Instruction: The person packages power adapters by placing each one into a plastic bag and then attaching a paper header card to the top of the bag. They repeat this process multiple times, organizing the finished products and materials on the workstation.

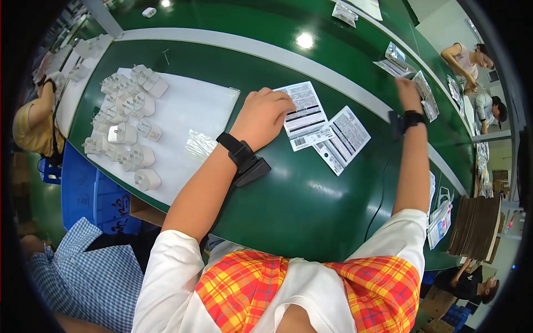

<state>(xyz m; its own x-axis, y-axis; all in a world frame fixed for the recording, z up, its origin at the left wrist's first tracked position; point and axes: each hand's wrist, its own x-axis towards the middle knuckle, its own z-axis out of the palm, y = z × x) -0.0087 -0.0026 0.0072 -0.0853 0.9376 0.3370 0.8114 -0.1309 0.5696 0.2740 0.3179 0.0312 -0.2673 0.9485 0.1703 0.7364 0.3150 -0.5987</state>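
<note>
To the right of the white sheet (191,105), a left card (308,105) and a right card (352,132) are laid on the green bench (288,205), overlapped at their near corners. The left card is met at its edge by the left hand (263,116); its fingers are bent and held close together, but whether the card is pinched cannot be told. Well to the right of the sheet, past the pale rail (222,38), the right hand (408,91) is held beside a silvery pack (425,97); it is blurred, so neither contact nor the set of its fingers can be told.

The work with these cards is judged to be at an early point: both are set out, and no adapter is seen on either. Many adapters (147,154) are left on the sheet's left part. Whether the pack is finished cannot be judged.

The adapters are pale, hard-looking plastic, blocky with rounded corners, metal prongs bared on many. The cards are flat and paper-like, covered in fine print and dark bars. The sheet is smooth, but for a glossy, crinkled patch near its right edge.
</note>
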